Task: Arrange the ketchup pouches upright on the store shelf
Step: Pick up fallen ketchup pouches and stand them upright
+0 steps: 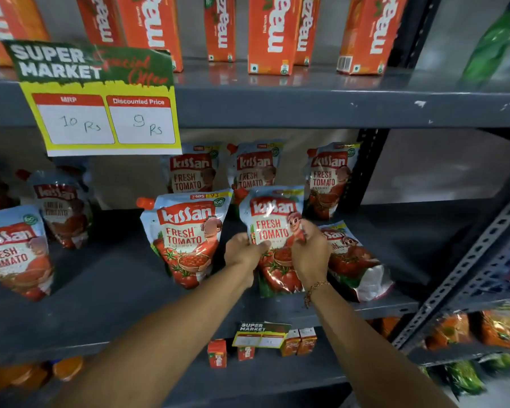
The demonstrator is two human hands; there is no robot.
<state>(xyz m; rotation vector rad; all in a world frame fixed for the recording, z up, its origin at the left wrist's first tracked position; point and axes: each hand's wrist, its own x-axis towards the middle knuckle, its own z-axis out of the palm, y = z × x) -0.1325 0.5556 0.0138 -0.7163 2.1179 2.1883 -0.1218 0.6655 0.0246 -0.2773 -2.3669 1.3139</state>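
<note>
Grey metal shelf (106,293) carries eight red-and-white foil ketchup pouches: seven upright, one lying flat (354,260) at right. Front-centre upright pouch (273,231) gripped between both hands: left hand (242,251) on left edge, right hand (309,254) on right edge.

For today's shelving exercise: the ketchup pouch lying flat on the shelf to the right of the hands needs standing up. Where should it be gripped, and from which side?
Grip the lying pouch by its upper end, the end towards the back of the shelf, coming from the front with the right hand. Its silver base gusset points to the shelf front, so lifting the top probably pivots it upright on that base.
</note>
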